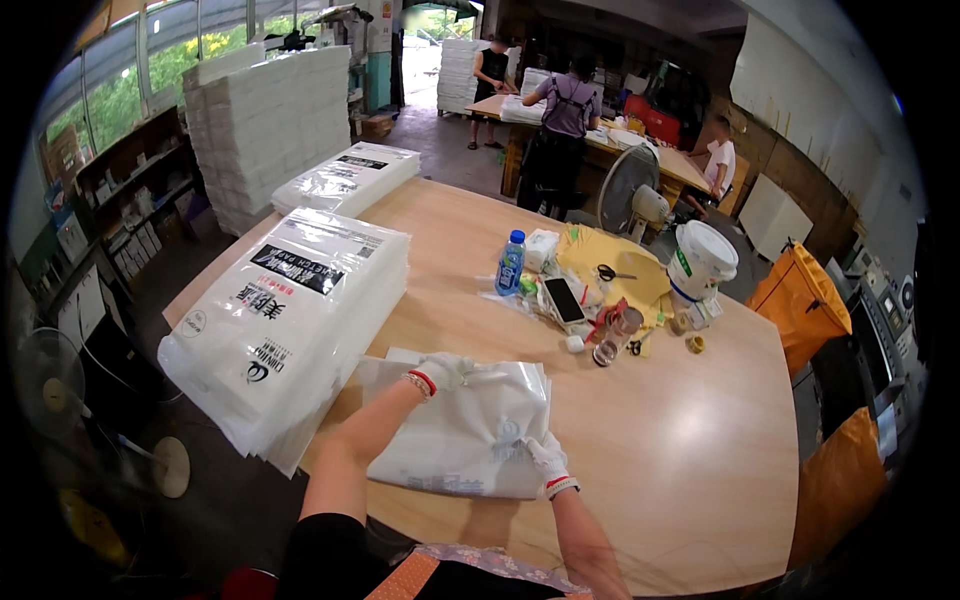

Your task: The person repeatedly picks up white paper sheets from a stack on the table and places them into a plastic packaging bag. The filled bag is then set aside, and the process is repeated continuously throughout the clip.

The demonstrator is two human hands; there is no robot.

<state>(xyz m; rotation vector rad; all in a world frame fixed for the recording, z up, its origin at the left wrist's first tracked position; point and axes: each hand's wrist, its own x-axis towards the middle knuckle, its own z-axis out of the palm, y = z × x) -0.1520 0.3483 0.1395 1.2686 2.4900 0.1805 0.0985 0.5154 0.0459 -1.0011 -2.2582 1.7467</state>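
Note:
A white, partly see-through plastic bag with faint blue print lies on the table in front of me. Both my hands wear white gloves with red cuffs. My left hand is at the bag's far edge, its fingers closed on the plastic. Along the right side, my right hand pinches the bag, and creases run from it across the plastic. Whatever the bag may contain is hard to make out. To the left is a thick stack of printed plastic bags, with another stack behind it.
Beyond my right hand are a blue-capped bottle, a phone, scissors, a clear jar and a white bucket. A fan stands past the wooden table. Several people work at a farther table.

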